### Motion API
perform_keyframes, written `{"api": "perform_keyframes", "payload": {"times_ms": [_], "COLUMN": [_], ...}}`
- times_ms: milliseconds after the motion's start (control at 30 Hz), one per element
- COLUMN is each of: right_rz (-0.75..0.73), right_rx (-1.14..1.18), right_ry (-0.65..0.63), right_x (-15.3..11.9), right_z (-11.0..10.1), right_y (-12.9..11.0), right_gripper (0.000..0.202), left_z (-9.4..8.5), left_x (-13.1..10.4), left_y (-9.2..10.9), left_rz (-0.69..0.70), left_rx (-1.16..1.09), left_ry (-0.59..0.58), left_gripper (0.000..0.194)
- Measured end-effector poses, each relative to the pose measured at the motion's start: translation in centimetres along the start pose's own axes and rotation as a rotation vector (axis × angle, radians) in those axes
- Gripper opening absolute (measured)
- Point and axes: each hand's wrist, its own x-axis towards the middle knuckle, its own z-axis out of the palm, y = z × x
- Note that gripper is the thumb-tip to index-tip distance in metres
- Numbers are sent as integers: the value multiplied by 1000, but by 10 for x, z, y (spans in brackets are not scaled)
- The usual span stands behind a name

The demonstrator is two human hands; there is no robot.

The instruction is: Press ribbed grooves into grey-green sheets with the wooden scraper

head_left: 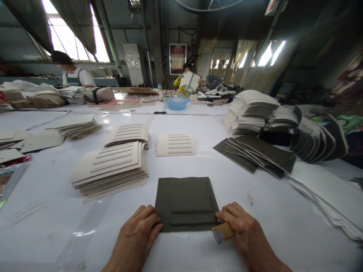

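Two hands [138, 230] at one dark panel [185, 194], one tool [224, 232] in the right [244, 224].

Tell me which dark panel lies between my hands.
The lone dark panel between your left hand and right hand; the other dark panels overlap farther right.

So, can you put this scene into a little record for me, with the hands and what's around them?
Surface: glossy white table
Centre: dark grey rectangular panel with raised ridges, lying flat
Left hand: touching the panel's near left corner
Right hand: fingers at its right edge, also gripping a short brown piece with a grey end
Left of panel: thick stack of cream panels with dark stripes
Beyond panel: low cream striped piece, then round blue basin
Right, farther back: overlapping dark grey panels
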Motion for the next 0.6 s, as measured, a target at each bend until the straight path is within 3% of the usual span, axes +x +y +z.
{"api": "perform_keyframes", "payload": {"times_ms": [167, 267, 367, 500, 600], "right_rz": [-14, -38, -49, -5, 3], "right_rx": [-11, -56, -51, -4, -2], "right_ry": [43, -5, -18, -8, 39], "right_x": [43, 54, 44, 25, 28], "right_z": [27, 36, 24, -2, -4], "right_y": [-39, -42, -22, 8, 8], "right_gripper": [18, 17, 21, 25, 25], "left_z": [30, 46, 39, 10, 5], "left_x": [38, 51, 42, 18, 22], "left_y": [38, 46, 28, -3, -2], "left_rz": [128, 142, 112, -8, -47], "left_rx": [-12, -4, 6, 31, 81], "left_ry": [18, 6, 6, 7, 41], "left_gripper": [10, 14, 17, 16, 11]}}
